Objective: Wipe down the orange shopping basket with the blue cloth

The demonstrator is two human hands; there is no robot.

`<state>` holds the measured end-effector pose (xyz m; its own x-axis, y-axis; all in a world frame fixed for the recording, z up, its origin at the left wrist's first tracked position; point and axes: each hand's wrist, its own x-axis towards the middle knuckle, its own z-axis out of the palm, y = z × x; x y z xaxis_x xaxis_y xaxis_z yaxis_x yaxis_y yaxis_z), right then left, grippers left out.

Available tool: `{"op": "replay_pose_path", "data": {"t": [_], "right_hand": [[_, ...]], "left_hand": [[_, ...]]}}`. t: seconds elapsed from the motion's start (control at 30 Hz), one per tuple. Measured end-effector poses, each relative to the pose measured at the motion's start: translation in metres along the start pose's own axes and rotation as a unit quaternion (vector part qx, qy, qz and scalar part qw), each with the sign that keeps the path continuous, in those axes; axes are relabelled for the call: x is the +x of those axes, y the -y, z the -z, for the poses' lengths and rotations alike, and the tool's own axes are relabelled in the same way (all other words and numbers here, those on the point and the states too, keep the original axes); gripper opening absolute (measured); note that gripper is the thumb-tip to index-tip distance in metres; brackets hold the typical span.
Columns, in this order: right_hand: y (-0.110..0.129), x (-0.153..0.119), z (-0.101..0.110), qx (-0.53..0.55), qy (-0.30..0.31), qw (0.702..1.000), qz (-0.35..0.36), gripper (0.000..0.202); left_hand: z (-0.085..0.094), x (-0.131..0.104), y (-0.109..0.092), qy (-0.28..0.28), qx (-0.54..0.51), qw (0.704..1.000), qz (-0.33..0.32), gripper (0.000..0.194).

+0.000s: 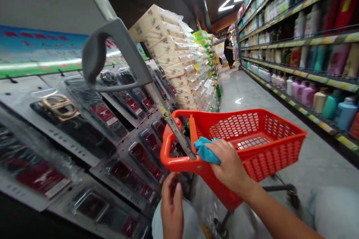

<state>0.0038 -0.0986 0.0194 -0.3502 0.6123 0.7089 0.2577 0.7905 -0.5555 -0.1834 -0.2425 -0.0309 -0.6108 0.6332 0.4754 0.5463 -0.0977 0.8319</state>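
Note:
A red plastic shopping cart (pixel 275 158) with perforated walls stands in front of me, its basket empty. My right hand (pixel 228 162) is closed on a blue cloth (pixel 206 150), pressing it against the near rim of the cart beside the handle base. A metal pole with a grey handle (pixel 140 63) slants up to the left from the cart's near corner. Below that corner, my left hand (pixel 172 203) is raised with its fingers apart and nothing visible in it. Its fingertips are close under the red frame; whether they touch it is unclear.
Packaged belts (pixel 81 130) hang on a display at the left. Behind them, wrapped packs (pixel 171 52) are stacked high. Shelves of bottles (pixel 308 78) line the right side of the tiled aisle (pixel 234 86). A person (pixel 229 50) in dark clothes stands far ahead.

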Motion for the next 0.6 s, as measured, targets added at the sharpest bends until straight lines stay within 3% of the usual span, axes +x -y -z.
{"op": "replay_pose_path", "data": {"t": [0.07,0.1,0.23,0.37,0.47,0.6], "right_hand": [[-0.014,-0.01,0.005,0.001,-0.044,0.999,-0.007,0.024],[-0.022,-0.014,0.008,-0.007,-0.064,0.998,-0.008,0.022],[-0.068,-0.019,0.03,-0.051,-0.093,0.994,-0.023,0.022],[-0.103,-0.008,0.051,-0.057,-0.093,0.986,-0.122,0.029],[-0.092,-0.004,0.053,-0.036,-0.099,0.985,-0.134,0.029],[-0.066,-0.012,0.04,0.078,-0.104,0.991,-0.032,0.02]], "left_hand": [[0.008,0.019,-0.021,-0.089,0.022,0.994,-0.065,0.048],[0.009,0.028,-0.032,-0.1,0.042,0.989,-0.104,0.047],[0.002,0.052,-0.062,-0.011,0.103,0.962,-0.252,0.038],[-0.011,0.055,-0.073,0.034,0.095,0.943,-0.316,0.035],[-0.018,0.053,-0.078,0.052,0.119,0.936,-0.328,0.034],[-0.03,0.049,-0.087,0.052,0.137,0.925,-0.349,0.034]]}}
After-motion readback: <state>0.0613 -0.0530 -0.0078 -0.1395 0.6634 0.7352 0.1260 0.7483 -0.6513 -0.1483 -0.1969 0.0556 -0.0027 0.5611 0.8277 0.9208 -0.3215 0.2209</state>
